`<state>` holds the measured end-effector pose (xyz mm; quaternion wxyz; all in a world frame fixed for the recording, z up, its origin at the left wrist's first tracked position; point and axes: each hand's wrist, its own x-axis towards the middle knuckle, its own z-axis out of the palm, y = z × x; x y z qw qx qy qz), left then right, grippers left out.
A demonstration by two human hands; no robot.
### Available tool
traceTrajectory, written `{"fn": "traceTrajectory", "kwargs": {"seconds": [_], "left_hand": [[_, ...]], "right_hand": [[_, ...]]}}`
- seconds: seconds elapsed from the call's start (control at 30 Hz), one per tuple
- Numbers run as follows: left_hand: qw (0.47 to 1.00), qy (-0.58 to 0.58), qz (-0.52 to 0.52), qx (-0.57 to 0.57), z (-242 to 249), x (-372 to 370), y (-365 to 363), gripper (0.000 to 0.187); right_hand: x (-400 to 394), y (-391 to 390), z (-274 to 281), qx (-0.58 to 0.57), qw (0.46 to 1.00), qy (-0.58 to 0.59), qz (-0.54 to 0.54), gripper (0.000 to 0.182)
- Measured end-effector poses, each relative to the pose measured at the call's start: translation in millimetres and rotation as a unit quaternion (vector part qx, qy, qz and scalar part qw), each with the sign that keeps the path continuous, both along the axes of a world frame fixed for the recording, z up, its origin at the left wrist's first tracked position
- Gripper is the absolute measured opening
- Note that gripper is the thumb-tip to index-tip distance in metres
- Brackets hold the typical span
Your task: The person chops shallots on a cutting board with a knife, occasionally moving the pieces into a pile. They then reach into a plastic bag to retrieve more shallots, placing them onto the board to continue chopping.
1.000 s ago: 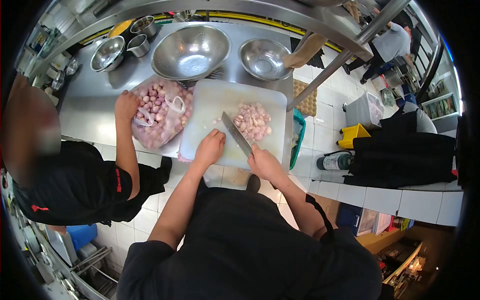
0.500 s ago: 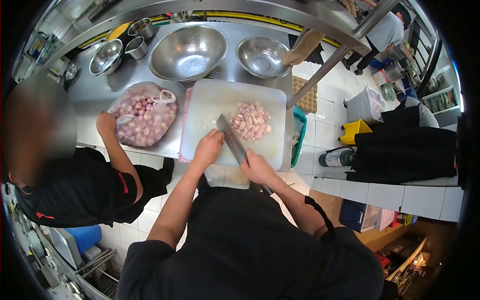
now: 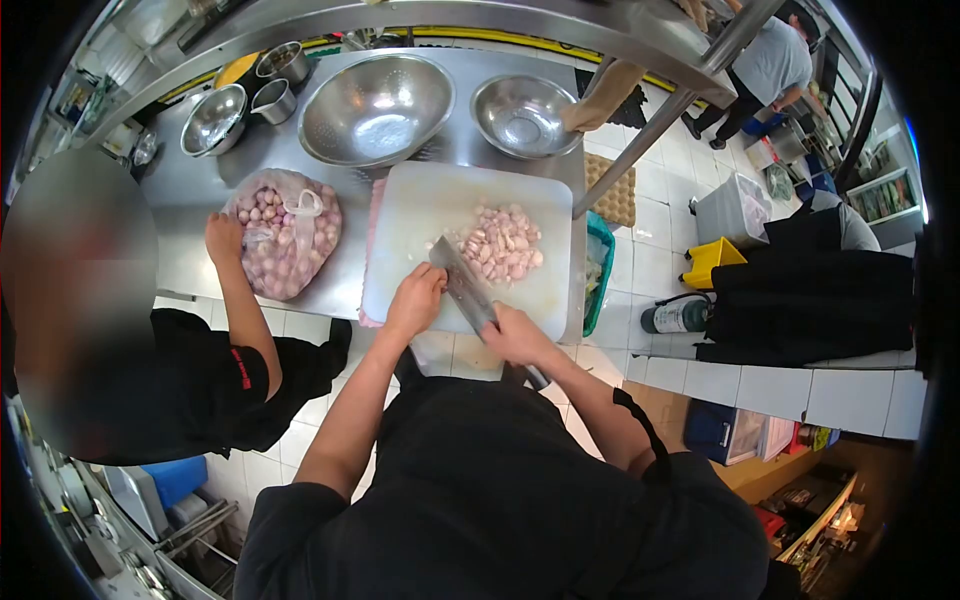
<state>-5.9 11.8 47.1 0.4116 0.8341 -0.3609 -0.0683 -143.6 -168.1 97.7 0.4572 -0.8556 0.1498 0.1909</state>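
My right hand (image 3: 517,334) is wrapped round the handle of a cleaver (image 3: 463,289), whose broad blade lies slanted over the white cutting board (image 3: 400,200). My left hand (image 3: 418,298) is closed, fingertips curled close to the blade's left side. Whatever those fingers pinch is hidden. Just right of the blade is a heap of peeled, cut shallots (image 3: 502,243). Small pieces also lie around the blade's tip. Left of the board, a co-worker's hand (image 3: 225,240) touches a clear plastic bag (image 3: 303,204) full of unpeeled shallots.
Behind the board stand a large steel colander (image 3: 377,108) and a smaller steel bowl (image 3: 522,117). More bowls and pots (image 3: 272,101) sit at the back left. A metal post (image 3: 640,150) rises by the table's right edge, near a green crate (image 3: 600,270). A co-worker (image 3: 150,380) stands to my left.
The bag of shallots has shifted and turned slightly, its knotted handles now further left. The co-worker's hand moved a little with it. My hands and the cleaver have barely moved.
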Motion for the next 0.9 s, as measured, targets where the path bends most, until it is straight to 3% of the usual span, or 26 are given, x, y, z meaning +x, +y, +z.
{"fn": "traceTrajectory", "kwargs": {"seconds": [0.07, 0.13, 0.33, 0.57, 0.9], "left_hand": [[1.000, 0.003, 0.000, -0.009, -0.9, -4.2, 1.8, 0.006], [0.992, -0.115, 0.043, -0.042, -4.5, -10.1, 5.2, 0.004], [0.995, -0.095, 0.013, 0.029, 6.0, -4.5, -2.2, 0.007], [0.997, -0.068, 0.026, -0.028, -6.7, 2.1, -3.5, 0.008], [0.985, -0.173, -0.014, 0.021, -15.5, -5.8, 17.9, 0.016]], "right_hand": [[-1.3, -11.4, -1.7, 0.040, 0.998, 0.045, -0.008, 0.027], [-5.1, -17.0, -22.3, -0.067, 0.995, -0.068, -0.006, 0.027], [-6.4, -15.7, -14.7, -0.111, 0.993, -0.049, 0.002, 0.027], [-9.1, -4.7, 0.6, -0.177, 0.983, -0.042, 0.033, 0.025], [-6.6, 14.5, 7.4, -0.230, 0.967, -0.066, 0.088, 0.021]]}}
